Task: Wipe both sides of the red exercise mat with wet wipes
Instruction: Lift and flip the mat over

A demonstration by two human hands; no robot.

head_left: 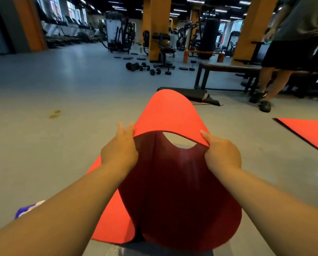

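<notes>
Once raised like this, hard to keep tidy: red mat (169, 111) arched in a tall hump off the grey floor (62, 85), near edge up in the air, lower part curled on the ground close in, bright face outward, dark face inward; pinched at one corner by the left hand (120, 150), fingers fairly straight along the edge, thumb hidden behind the sheet; pinched at the other by the right hand (222, 154), thumb flat on top, remaining fingers tucked underneath, out of sight; reads as a turn-over to reach the second side; could flop back on itself if pulled unevenly, burying half the surface in a fold; could slip from so shallow a grip, being limp and wide; could drag a face across the floor and collect grit; no wipe in either hand; blue-and-white packet (27, 209), probably the wipes, peeking out beside the left forearm, liable to be covered on landing; further out, second red mat (306, 133) on the right and black rolled mat (191, 95) just beyond the hump, near enough to be overlapped if flung too far; bystander's legs (266, 80) by the bench (228, 67), well apart, worth a glance all the same.
</notes>
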